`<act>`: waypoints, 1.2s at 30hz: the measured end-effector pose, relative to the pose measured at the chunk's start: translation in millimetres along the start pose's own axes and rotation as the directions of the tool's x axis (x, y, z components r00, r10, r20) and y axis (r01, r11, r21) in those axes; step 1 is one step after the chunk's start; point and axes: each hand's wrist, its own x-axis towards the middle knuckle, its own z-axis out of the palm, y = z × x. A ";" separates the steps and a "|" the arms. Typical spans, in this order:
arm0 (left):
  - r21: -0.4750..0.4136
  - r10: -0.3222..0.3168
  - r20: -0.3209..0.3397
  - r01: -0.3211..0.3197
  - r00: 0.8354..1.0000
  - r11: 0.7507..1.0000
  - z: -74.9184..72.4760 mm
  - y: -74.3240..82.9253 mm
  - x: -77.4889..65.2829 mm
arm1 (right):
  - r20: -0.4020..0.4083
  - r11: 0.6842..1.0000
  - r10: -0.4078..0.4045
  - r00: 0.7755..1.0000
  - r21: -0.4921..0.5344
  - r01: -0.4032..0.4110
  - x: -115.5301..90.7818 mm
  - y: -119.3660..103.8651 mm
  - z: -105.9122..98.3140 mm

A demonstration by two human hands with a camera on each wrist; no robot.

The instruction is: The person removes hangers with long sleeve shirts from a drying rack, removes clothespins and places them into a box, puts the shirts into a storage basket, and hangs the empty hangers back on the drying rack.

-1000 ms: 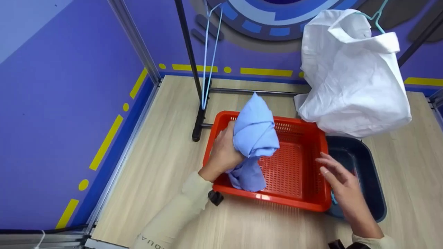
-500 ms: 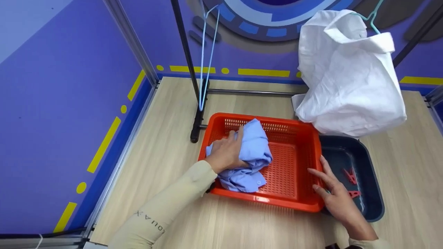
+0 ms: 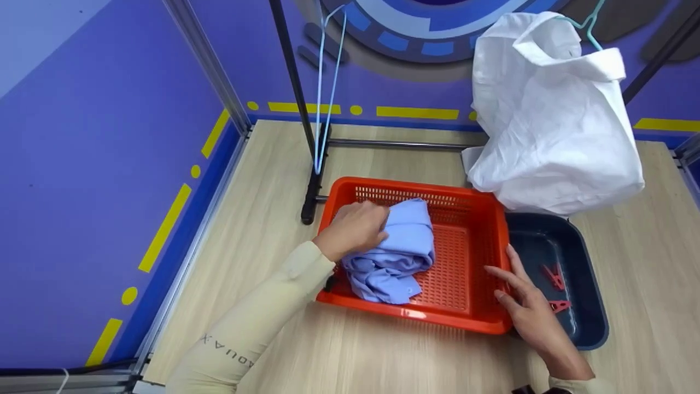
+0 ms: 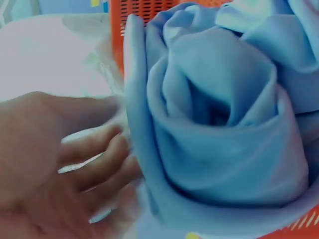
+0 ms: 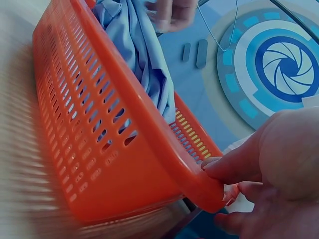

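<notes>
Blue cloth [image 3: 404, 238], one bunched bundle, lies in the left part of a single red basket [image 3: 414, 314], where we count one left hand [image 3: 355, 227] against it, fingers bent; whether they grip the fabric we cannot tell. One right hand [image 3: 530, 312], fingers spread and fairly straight, rests on the basket's right rim. Just beside that rim we see one dark tray [image 3: 530, 232], partly hidden by the basket and bearing two red clothespins [image 3: 555, 277]. Behind, we count two hangers: one light-blue hanger [image 3: 319, 82] on the left and one green hanger [image 3: 589, 25] carrying one white cloth [image 3: 558, 131]. One black rack [image 3: 309, 205] stands on the pale wooden surface [image 3: 257, 230].
</notes>
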 end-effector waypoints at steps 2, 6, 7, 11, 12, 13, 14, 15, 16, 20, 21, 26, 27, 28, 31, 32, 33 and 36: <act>-0.021 -0.008 0.130 0.011 0.991 1.000 3.9 -6.4 3.3 | -0.006 1.000 0.010 1.000 0.004 -0.010 0.3 -0.3 0.2; -0.092 -0.002 0.401 0.042 0.916 0.995 15.7 -15.9 8.8 | -0.016 0.999 0.036 0.999 0.009 -0.035 0.7 -0.4 0.7; -0.122 0.017 0.456 0.044 0.890 0.992 18.3 -16.6 10.1 | -0.018 0.999 0.041 0.999 0.010 -0.041 0.6 -0.5 0.9; -0.200 0.117 0.589 0.005 0.799 0.980 26.0 -13.9 14.9 | -0.030 0.999 0.046 0.999 0.008 -0.046 1.1 -0.4 1.4; -0.204 0.128 0.598 -0.004 0.791 0.979 27.2 -12.8 15.8 | -0.033 0.999 0.043 0.999 0.008 -0.043 1.4 -0.3 1.7; -0.198 0.132 0.593 -0.015 0.794 0.980 28.1 -11.7 16.6 | -0.035 0.999 0.042 0.998 0.011 -0.042 1.6 -0.2 1.8; -0.190 0.125 0.579 -0.016 0.805 0.982 28.8 -11.0 17.3 | -0.038 0.999 0.040 0.998 0.014 -0.040 1.9 0.0 1.8; -0.176 0.115 0.559 -0.018 0.821 0.984 29.1 -10.7 18.2 | -0.040 0.999 0.039 0.998 0.017 -0.038 2.1 0.2 1.7; -0.168 0.103 0.537 -0.014 0.837 0.986 29.1 -10.8 18.7 | -0.041 0.999 0.038 0.998 0.021 -0.037 2.2 0.4 1.6; -0.160 0.070 0.488 0.010 0.870 0.987 28.2 -15.1 18.6 | -0.051 0.999 0.040 0.998 0.026 -0.039 3.2 0.3 -0.1; -0.169 0.071 0.487 0.014 0.871 0.986 27.3 -16.3 17.2 | -0.080 0.999 0.041 0.996 0.020 -0.040 3.5 -0.6 -1.1; -0.230 0.138 0.392 -0.048 0.910 0.972 21.7 -21.7 2.0 | -0.398 0.993 0.087 0.913 0.106 -0.048 8.6 -19.4 -18.3; -0.236 0.146 0.358 -0.062 0.922 0.970 20.6 -22.0 -3.0 | -0.464 0.992 0.089 0.882 0.119 -0.038 9.1 -25.3 -24.5; -0.240 0.153 0.321 -0.076 0.935 0.968 20.4 -21.9 -8.4 | -0.524 0.991 0.088 0.847 0.131 -0.022 9.9 -31.8 -31.6; -0.239 0.164 0.234 -0.107 0.958 0.965 26.0 -19.1 -29.5 | -0.674 0.989 0.036 0.738 0.130 0.071 13.7 -52.0 -54.1; -0.234 0.183 0.216 -0.131 0.959 0.963 29.3 -17.2 -36.4 | -0.731 0.975 0.002 0.683 0.153 0.161 15.7 -59.1 -60.8; -0.226 0.209 0.200 -0.162 0.957 0.961 33.6 -15.3 -42.8 | -0.787 0.951 -0.034 0.616 0.165 0.263 18.3 -66.6 -66.0; -0.198 0.293 0.173 -0.258 0.940 0.946 49.4 -9.6 -57.1 | -0.884 0.873 -0.157 0.440 0.084 0.481 24.8 -90.3 -80.1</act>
